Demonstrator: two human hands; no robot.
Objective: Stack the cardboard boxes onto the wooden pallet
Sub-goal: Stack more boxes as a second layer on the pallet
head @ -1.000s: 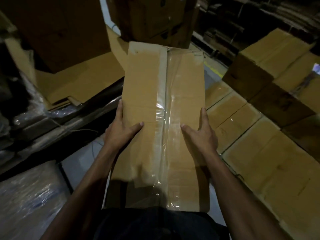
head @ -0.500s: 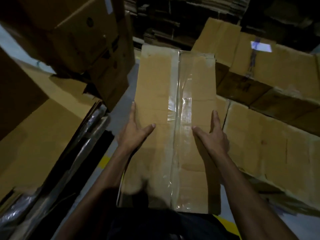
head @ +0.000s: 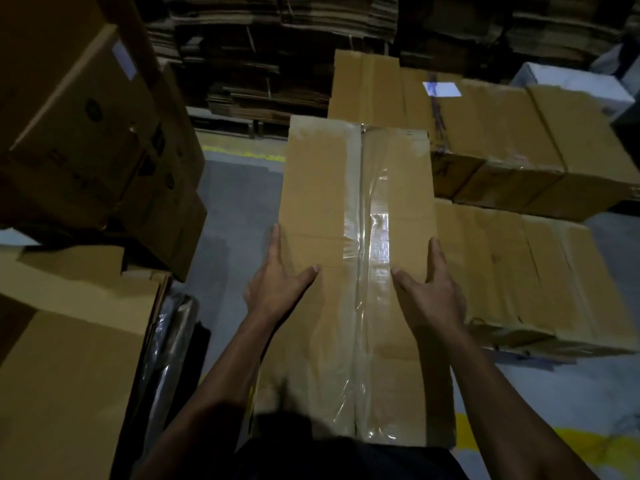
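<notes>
I carry a long cardboard box [head: 322,188], sealed down its middle with clear tape, flat in front of my body. My left hand [head: 277,289] grips its left edge and my right hand [head: 433,296] grips its right edge. Each thumb lies on top and the fingers run down the side. Right of the box, a low row of cardboard boxes [head: 519,271] lies near floor level. Behind that row sits a taller layer of boxes [head: 502,133] with a white label. What the boxes rest on is hidden.
Printed cartons [head: 86,133] are stacked high at the left. A large flat carton [head: 69,375] lies below them. Piles of flattened cardboard [head: 277,46] line the back. The grey floor [head: 235,209] shows ahead on the left, with a yellow line [head: 571,441] at lower right.
My view has swung right and forward with the box still held. The stacked boxes on the right are now closer and more in front. The left cartons slid towards the edge.
</notes>
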